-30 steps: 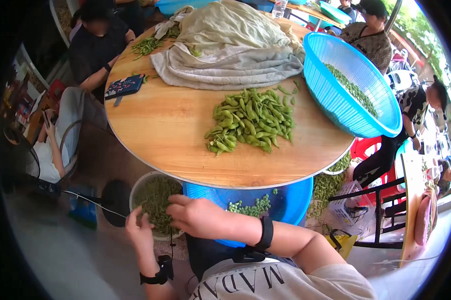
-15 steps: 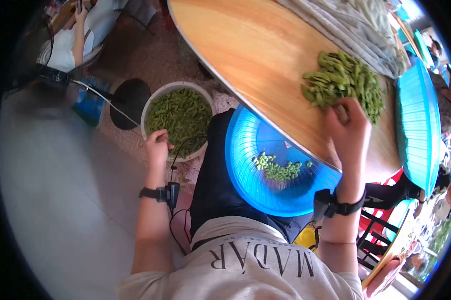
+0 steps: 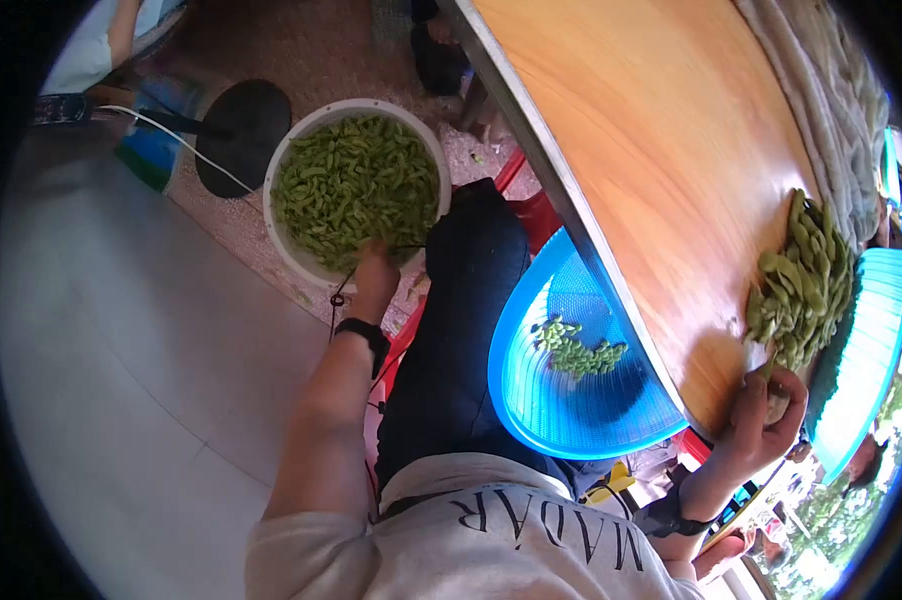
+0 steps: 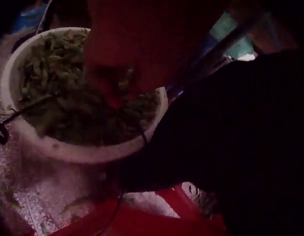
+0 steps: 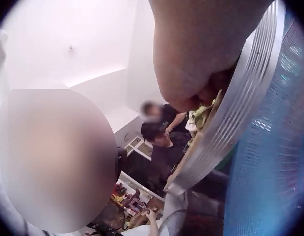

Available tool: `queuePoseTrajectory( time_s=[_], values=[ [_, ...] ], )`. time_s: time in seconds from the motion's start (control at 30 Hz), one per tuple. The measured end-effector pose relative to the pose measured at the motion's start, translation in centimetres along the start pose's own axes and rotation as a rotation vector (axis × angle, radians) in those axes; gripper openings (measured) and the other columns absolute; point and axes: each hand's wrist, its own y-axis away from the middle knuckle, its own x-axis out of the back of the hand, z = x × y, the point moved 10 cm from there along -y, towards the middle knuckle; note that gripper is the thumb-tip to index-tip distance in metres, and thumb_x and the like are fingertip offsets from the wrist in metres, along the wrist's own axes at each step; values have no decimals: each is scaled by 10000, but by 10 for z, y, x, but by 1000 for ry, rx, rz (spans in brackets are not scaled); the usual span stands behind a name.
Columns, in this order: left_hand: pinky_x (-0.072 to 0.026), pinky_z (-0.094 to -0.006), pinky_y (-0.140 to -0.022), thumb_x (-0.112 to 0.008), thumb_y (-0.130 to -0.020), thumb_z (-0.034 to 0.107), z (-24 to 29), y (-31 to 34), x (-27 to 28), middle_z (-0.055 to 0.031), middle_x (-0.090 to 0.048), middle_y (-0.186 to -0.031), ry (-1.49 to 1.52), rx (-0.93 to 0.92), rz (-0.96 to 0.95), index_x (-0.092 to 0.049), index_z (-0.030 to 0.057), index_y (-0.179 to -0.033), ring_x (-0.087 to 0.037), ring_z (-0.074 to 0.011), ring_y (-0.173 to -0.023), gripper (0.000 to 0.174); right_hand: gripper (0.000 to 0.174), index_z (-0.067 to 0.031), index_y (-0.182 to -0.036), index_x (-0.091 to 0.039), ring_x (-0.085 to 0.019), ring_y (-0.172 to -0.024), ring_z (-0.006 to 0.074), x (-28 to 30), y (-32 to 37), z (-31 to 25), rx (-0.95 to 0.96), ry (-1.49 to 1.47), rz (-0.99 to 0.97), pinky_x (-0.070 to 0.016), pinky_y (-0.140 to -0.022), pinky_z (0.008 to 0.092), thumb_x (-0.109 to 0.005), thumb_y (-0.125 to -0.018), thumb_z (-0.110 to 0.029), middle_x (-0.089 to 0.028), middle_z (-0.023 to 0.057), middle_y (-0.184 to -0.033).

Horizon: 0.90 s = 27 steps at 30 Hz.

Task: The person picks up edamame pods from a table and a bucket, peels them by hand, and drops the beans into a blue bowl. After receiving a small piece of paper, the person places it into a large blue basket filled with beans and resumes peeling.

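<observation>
My right hand (image 3: 771, 415) is at the table's edge, beside a pile of green edamame pods (image 3: 801, 280). Its thumb and forefinger pinch one edamame pod (image 3: 767, 366) at the near end of the pile. My left hand (image 3: 375, 275) reaches down to the near rim of a white bucket (image 3: 277, 222) filled with pods (image 3: 356, 185). The left wrist view is dark; there the hand (image 4: 135, 54) hangs over the pods, and I cannot tell whether its fingers hold one. Between my knees and the table, a blue basket (image 3: 516, 400) contains shelled green beans (image 3: 581, 355).
The round wooden table (image 3: 651, 150) juts over the blue basket. A grey cloth (image 3: 821, 110) lies on its far side, and another blue basket (image 3: 866, 350) stands beyond the pile. A black cord (image 3: 336, 300) runs near my left wrist. People (image 5: 164, 132) sit across the table.
My head has turned down, swinging the view. The right hand went from near the left hand to the pile and now pinches a pod. My left hand moved in over the bucket.
</observation>
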Motion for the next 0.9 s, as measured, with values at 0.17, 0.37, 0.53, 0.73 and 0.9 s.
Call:
queuePoseTrajectory(
  time_s=[0.17, 0.37, 0.53, 0.73, 0.9],
  values=[
    [-484, -452, -713, -506, -753, 117, 3, 8, -59, -214, -618, -816, 3, 251, -560, -632, 44, -894, -600, -378, -811, 203, 170, -5, -888, -517, -420, -613, 59, -1, 3, -4, 52, -46, -37, -318, -593, 169, -577, -729, -12, -531, 44, -792],
    [-484, -450, -687, -541, -749, 187, -41, 13, -107, -228, -618, -806, 53, 389, -524, -649, 20, -789, -604, -381, -797, 203, 148, -39, -867, -496, -362, -527, 41, -7, 6, -13, 1, 25, 61, -267, -498, 170, -554, -731, -38, -498, 24, -761],
    [-486, -438, -690, -589, -726, 315, -70, 27, -139, -225, -626, -804, 293, 724, -447, -653, 6, -781, -607, -382, -815, 320, 113, -48, -848, -487, -345, -526, 42, -7, 7, -17, -76, 167, 87, -252, -491, 180, -537, -754, -83, -467, 15, -735],
    [-486, -443, -707, -632, -701, 357, -51, 12, -111, -233, -624, -846, 99, 843, -457, -655, 2, -830, -602, -386, -843, 379, 137, -20, -843, -469, -354, -519, 58, -1, 5, -9, -5, 113, 79, -267, -492, 181, -503, -717, -60, -472, 64, -750],
    [-477, -448, -698, -618, -713, 280, -54, 15, -114, -250, -615, -853, 216, 857, -401, -637, -29, -836, -587, -411, -854, 333, 167, -9, -861, -453, -366, -509, 74, 4, 4, -3, 8, 43, 42, -277, -468, 186, -490, -704, -52, -481, 100, -790]
  ],
)
